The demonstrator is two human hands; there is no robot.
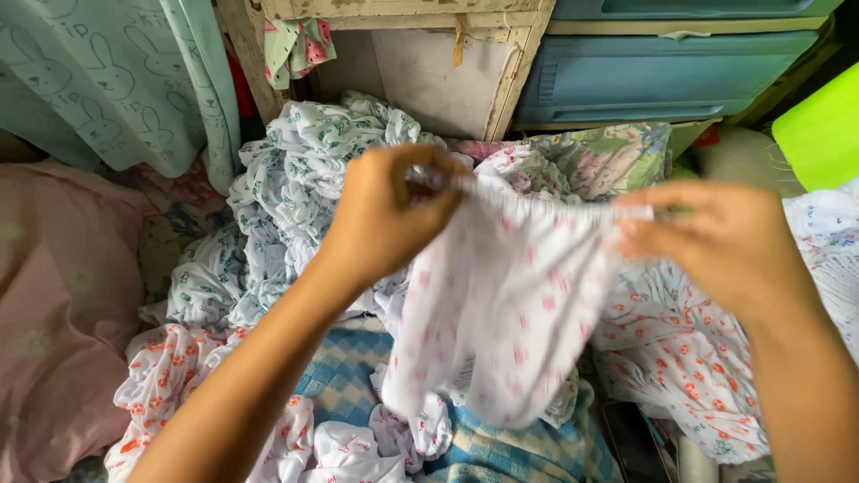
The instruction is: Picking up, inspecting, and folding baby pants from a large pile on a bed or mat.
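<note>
Laundry heap (295,179) half-hidden behind blurred held garment (501,304).

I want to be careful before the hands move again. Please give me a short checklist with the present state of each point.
1. Left hand grips the waistband of the white garment with red print: ok.
2. Right hand grips the other end of the waistband: ok.
3. Waistband stretched straight between the hands: ok.
4. Garment hangs free above the pile of clothes: ok at the top; lower hem cannot tell.
5. Garment right side out: cannot tell.
</note>
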